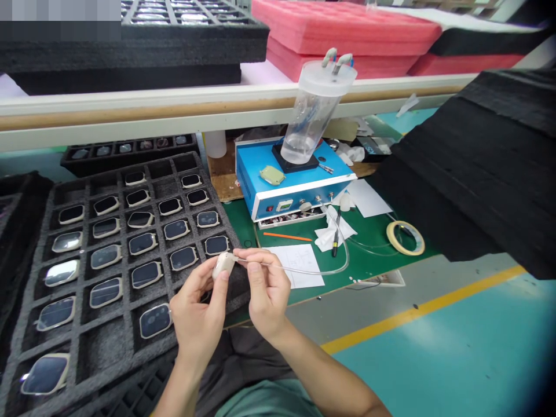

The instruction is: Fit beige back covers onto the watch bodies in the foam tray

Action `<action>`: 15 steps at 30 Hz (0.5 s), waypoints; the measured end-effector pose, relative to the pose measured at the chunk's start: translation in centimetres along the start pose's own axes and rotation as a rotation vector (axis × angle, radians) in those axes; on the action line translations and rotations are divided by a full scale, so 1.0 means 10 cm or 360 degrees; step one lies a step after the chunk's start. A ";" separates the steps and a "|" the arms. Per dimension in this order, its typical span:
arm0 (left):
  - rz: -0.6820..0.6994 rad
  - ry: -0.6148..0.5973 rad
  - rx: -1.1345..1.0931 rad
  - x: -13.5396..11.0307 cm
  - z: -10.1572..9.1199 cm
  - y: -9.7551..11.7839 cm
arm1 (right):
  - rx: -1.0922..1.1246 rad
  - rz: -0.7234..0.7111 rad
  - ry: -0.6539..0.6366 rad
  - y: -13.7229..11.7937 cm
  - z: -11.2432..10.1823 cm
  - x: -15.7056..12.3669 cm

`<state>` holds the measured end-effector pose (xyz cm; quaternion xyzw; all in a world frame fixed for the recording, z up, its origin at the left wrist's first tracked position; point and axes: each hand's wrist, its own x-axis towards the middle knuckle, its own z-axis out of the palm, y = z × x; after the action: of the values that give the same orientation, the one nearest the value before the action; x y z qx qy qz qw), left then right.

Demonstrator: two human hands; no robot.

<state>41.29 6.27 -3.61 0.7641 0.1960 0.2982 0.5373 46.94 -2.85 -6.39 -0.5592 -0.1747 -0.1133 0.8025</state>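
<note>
My left hand (197,307) grips a beige smartwatch case (223,265) between thumb and fingers, with its narrow side tilted up. Pinched in my right hand (268,289) is the end of a thin clear tube (313,272), whose tip meets the upper edge of the watch case; whether it enters an opening I cannot tell. From there the tube loops right and back to the front of a blue machine (247,179). Left of my hands lies a dark foam tray (104,344) with several smartwatches (155,320) in its compartments.
A clear cylinder (315,110) stands on the machine beside a beige watch part (272,175). White paper (299,260), a black pen (336,234), an orange stick (286,236) and a tape roll (405,237) lie on the green mat. Black foam (473,162) juts in at right; a shelf edge (174,113) crosses behind.
</note>
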 end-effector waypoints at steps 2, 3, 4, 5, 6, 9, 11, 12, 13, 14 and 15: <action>-0.0001 -0.0001 0.0004 0.00 0.00 0.00 | 0.0012 0.0000 -0.0004 0.00 0.00 0.00; 0.0000 -0.0001 0.0010 0.00 0.00 -0.01 | 0.0021 0.0003 -0.0008 0.00 0.00 0.00; 0.0004 0.0000 0.0017 0.00 -0.01 -0.01 | 0.0032 0.0004 -0.0010 0.00 0.00 0.00; 0.0009 0.0000 0.0022 0.00 -0.01 -0.01 | 0.0040 0.0006 -0.0011 0.00 0.00 0.00; 0.0013 -0.0001 0.0024 0.00 -0.01 -0.01 | 0.0044 0.0008 -0.0011 0.00 0.00 0.00; 0.0014 -0.0003 0.0018 0.00 -0.01 -0.01 | 0.0037 0.0001 -0.0009 0.00 0.00 0.00; 0.0012 -0.0004 0.0014 0.00 0.00 -0.01 | 0.0028 -0.0004 -0.0008 0.00 0.00 0.00; 0.0010 -0.0004 0.0013 0.00 0.00 0.00 | 0.0026 -0.0006 -0.0006 0.00 0.00 0.00; 0.0010 -0.0006 0.0012 0.00 0.00 0.00 | 0.0024 -0.0004 -0.0005 0.00 0.00 0.00; 0.0010 -0.0010 0.0011 0.00 0.00 0.00 | 0.0023 -0.0002 -0.0004 0.00 0.00 0.00; 0.0011 -0.0013 0.0009 0.00 0.00 0.00 | 0.0024 -0.0002 -0.0005 0.00 0.00 0.00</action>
<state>41.28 6.30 -3.64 0.7675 0.1921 0.2963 0.5351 46.97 -2.83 -6.42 -0.5531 -0.1771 -0.1116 0.8064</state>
